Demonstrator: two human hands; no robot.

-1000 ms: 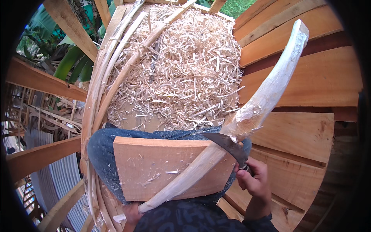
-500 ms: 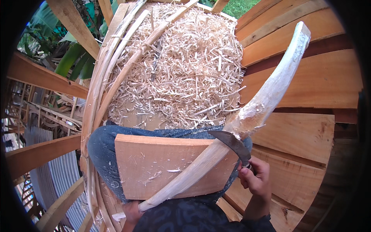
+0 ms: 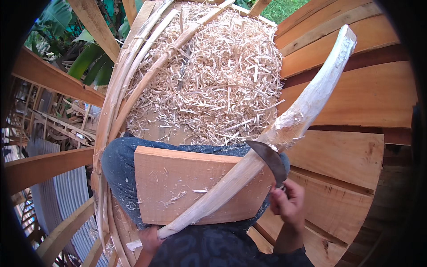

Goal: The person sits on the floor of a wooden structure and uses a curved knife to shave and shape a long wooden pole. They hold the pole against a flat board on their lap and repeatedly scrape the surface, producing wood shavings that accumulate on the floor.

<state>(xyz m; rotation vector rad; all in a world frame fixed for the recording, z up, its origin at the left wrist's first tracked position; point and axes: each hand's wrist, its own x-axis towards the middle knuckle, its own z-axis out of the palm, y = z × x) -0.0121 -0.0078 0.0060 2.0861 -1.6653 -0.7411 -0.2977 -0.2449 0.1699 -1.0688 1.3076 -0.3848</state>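
Note:
A long, pale, debarked branch (image 3: 240, 178) runs diagonally over a flat wooden board (image 3: 178, 182) across my lap. My left hand (image 3: 150, 239) is closed around the branch's lower end at the board's near edge. In my right hand (image 3: 288, 202) is the handle of a curved, dark-bladed knife (image 3: 270, 161). Its blade lies across the branch just below a rough, brownish patch with raised fibres. Fingers cover most of the handle. Beyond my right knee the branch's thick upper end rises toward the upper right.
Curly wood shavings (image 3: 222, 84) spread over the floor ahead. Long peeled poles (image 3: 153, 69) lie along the left side. Wide planks (image 3: 351, 98) line the right, and slats (image 3: 49, 164) form an open frame on the left, with corrugated sheets (image 3: 71, 196) beyond.
The view has shifted slightly, and the board and branch sit a little higher in it. My right hand has moved slightly left; the knife stands a bit steeper, still against the branch.

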